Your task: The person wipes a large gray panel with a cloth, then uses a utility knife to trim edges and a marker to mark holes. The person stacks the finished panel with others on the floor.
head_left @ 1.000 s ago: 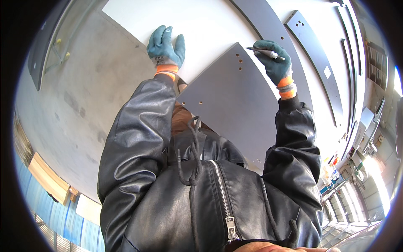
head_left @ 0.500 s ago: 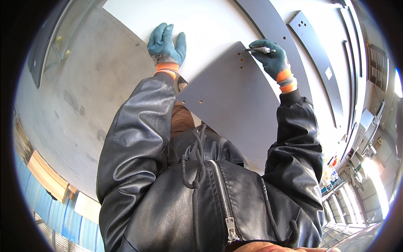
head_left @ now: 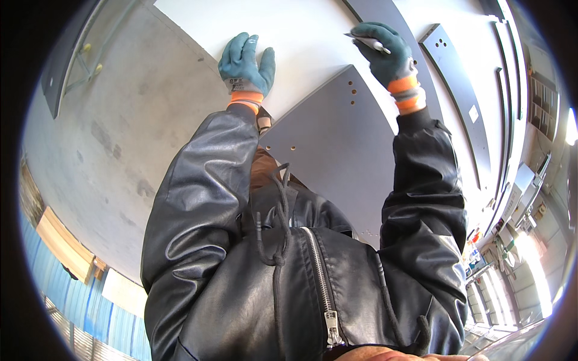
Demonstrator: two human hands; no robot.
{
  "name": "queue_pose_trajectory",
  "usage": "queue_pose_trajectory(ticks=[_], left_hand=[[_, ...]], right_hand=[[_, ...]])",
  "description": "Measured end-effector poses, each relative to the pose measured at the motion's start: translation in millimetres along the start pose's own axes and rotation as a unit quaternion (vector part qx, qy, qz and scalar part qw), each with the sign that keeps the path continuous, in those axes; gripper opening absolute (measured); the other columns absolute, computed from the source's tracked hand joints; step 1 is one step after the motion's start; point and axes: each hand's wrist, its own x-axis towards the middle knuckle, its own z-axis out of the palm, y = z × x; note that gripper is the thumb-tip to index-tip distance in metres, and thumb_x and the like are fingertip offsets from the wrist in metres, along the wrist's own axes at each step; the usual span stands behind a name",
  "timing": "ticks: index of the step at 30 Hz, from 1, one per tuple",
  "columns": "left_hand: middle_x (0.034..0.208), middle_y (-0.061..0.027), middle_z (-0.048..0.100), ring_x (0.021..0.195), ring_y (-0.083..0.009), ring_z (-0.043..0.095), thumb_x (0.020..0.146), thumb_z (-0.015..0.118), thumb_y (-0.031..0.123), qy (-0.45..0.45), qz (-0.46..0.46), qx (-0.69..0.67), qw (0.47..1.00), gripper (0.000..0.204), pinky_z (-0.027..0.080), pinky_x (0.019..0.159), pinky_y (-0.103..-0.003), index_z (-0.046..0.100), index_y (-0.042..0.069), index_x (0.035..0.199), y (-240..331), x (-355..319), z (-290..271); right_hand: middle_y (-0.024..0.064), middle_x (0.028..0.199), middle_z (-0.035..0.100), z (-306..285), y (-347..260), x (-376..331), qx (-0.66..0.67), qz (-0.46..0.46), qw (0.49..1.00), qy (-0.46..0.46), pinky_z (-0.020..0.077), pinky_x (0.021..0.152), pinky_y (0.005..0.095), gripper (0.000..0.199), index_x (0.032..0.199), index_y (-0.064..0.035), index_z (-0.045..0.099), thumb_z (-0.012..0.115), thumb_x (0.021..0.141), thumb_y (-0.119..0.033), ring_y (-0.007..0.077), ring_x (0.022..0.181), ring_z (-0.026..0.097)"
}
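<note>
My left hand in its blue-green glove lies flat with fingers wide on the big white board, just beside the flat grey panel with small holes, while my right hand pinches a thin silver pen, which I should keep steady.

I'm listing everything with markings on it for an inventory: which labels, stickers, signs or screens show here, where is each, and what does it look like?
Sticker: small white rectangle on the long grey panel at upper right, right of the right hand.
Glove tag: pale patch with dark print on the left hand glove, above its orange cuff.
No screens or signs can be made out; the far-right clutter is too small to tell.
</note>
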Motion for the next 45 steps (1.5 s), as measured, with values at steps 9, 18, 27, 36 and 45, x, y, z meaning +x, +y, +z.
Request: queue_pose_trajectory(ticks=[9, 18, 27, 36, 45], left_hand=[[0.124, -0.0126, 0.069, 0.106, -0.0355, 0.070, 0.084, 0.085, 0.025, 0.001, -0.006, -0.004, 1.000, 0.040, 0.059, 0.085, -0.047, 0.073, 0.007, 0.117, -1.3, -2.6, -0.5], [0.123, -0.0113, 0.067, 0.105, -0.0356, 0.071, 0.080, 0.087, 0.024, 0.009, 0.011, 0.000, 1.000, 0.042, 0.060, 0.079, -0.046, 0.071, 0.005, 0.113, -2.0, 0.2, -0.5], [0.124, -0.0108, 0.067, 0.111, -0.0350, 0.069, 0.082, 0.085, 0.027, -0.002, -0.015, -0.006, 1.000, 0.040, 0.059, 0.085, -0.047, 0.073, 0.006, 0.114, 0.5, -0.4, 1.5], [0.125, -0.0119, 0.068, 0.106, -0.0361, 0.070, 0.082, 0.086, 0.022, 0.001, -0.011, -0.026, 1.000, 0.041, 0.059, 0.085, -0.046, 0.071, 0.006, 0.117, 0.2, -0.4, -1.9], [0.117, -0.0108, 0.066, 0.100, -0.0347, 0.068, 0.081, 0.084, 0.020, 0.025, 0.022, -0.004, 0.999, 0.037, 0.058, 0.074, -0.047, 0.069, 0.006, 0.111, 4.6, 6.9, -8.2]], right_hand=[[0.0116, 0.109, 0.076, -42.3, -29.5, -67.0, 0.022, 0.119, 0.982, -0.142, 0.0617, 0.083, 0.0381, 0.018, 0.107, -0.0039, 0.074, 0.079, 0.090, -0.001, 0.0319, 0.097, 0.075], [0.0129, 0.108, 0.075, -28.7, -18.8, -69.6, 0.017, 0.125, 0.979, -0.157, 0.0607, 0.082, 0.0405, 0.021, 0.110, -0.0058, 0.073, 0.077, 0.090, -0.001, 0.0362, 0.096, 0.074], [0.0119, 0.107, 0.075, 6.2, 17.9, -6.4, -0.003, 0.006, 0.987, -0.160, 0.0617, 0.085, 0.0411, 0.017, 0.111, -0.0093, 0.073, 0.073, 0.095, -0.003, 0.0371, 0.097, 0.074], [0.0138, 0.107, 0.078, -28.7, -17.2, -19.6, -0.071, 0.002, 0.997, -0.025, 0.0625, 0.080, 0.0389, 0.024, 0.111, -0.0067, 0.074, 0.081, 0.088, -0.004, 0.0359, 0.094, 0.076], [0.0131, 0.104, 0.076, -26.2, -131.8, -155.7, 0.014, 0.252, 0.961, 0.110, 0.0590, 0.084, 0.0357, 0.025, 0.107, -0.0021, 0.072, 0.078, 0.084, 0.007, 0.0278, 0.094, 0.075]])
